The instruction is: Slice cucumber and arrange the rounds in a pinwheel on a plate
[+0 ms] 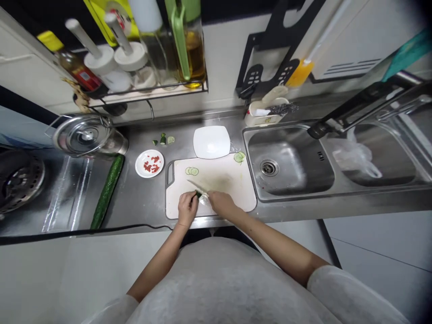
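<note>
On the white cutting board (180, 204), my left hand (187, 208) is closed around a short dark green piece of cucumber (198, 194), most of it hidden by the fingers. My right hand (221, 203) grips a knife (196, 185), its blade pointing up and left across the board beside the cucumber piece. Several thin cucumber slices (192, 171) overlap near the board's upper left. More cucumber slices (239, 156) lie at its upper right corner. Behind the board, touching or nearly touching its edge, is a white rectangular plate (211, 142).
A small round plate (138, 167) holds chopped red bits, with cucumber ends (163, 140) behind it. A whole cucumber (107, 193) and a lidded steel pot (113, 143) are left. The double sink (290, 197) lies right, under a black faucet (351, 108). Bottles stand on a rack (151, 92).
</note>
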Demonstrator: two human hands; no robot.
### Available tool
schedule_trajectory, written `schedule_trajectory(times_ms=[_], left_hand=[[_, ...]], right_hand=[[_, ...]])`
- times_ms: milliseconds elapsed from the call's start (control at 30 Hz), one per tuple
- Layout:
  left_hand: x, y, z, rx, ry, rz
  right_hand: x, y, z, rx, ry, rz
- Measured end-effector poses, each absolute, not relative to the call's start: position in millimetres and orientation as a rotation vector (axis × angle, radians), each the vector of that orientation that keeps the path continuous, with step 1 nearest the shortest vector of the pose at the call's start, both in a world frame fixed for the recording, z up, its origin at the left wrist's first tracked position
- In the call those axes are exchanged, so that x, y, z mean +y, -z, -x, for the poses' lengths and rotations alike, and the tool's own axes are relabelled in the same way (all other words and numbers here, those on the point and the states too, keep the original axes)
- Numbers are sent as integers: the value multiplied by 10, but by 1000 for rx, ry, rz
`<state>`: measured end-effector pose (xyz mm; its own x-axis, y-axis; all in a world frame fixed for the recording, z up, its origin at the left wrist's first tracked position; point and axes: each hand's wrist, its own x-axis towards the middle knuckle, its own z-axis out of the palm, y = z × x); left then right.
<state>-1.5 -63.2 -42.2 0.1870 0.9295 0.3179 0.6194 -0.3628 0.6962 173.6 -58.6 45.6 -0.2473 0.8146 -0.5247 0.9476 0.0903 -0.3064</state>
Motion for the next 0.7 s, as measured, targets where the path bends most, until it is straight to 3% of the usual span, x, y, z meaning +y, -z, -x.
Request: schedule_trajectory(times_ms=[267,467,700], left_hand=[[-618,77,-72,1775,-1251,-1820],[-272,-248,-203,1538,-956,-2059],[-189,-323,-441,1356,-766,-2173]], right_hand=[[-679,-607,-2108,2203,319,-1919],[-785,-663,-2211,2306,144,-1914],[-911,-710,-2220,2378,28,-1839]])
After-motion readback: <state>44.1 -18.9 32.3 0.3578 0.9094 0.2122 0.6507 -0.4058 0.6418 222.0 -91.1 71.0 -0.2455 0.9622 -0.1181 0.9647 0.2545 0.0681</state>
